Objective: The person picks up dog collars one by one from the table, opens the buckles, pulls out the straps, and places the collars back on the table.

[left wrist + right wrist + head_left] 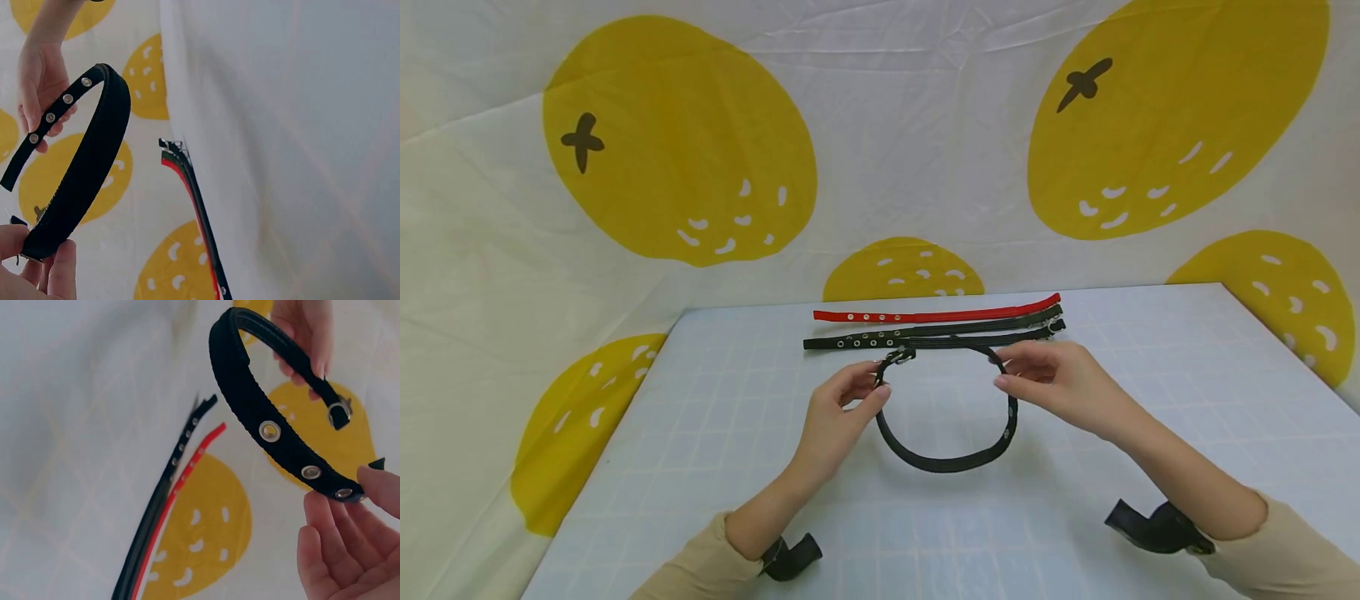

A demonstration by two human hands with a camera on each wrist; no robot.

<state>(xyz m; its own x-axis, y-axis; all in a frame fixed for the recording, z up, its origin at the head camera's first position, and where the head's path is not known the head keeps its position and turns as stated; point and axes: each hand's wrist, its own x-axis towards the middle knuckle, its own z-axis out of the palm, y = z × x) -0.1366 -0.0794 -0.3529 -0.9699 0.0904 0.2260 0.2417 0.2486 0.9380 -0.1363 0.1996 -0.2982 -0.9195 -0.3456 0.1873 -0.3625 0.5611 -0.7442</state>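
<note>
A black collar (947, 464) is bent into an open loop above the table, its curve hanging towards the person. My left hand (835, 417) pinches it near the metal buckle (901, 356), between thumb and fingers. At the other end, my right hand (1063, 387) pinches the part with metal eyelets (311, 472). The free tip sticks out past the right fingers in the left wrist view, apart from the buckle. Behind the loop lie a red collar (940, 316) and two dark collars (850, 342), side by side with buckles to the right.
The table has a pale checked cover (715, 467). A white cloth with yellow fruit shapes (685, 142) hangs behind it and along the left side. Black straps (1157, 529) with loose ends are on both wrists.
</note>
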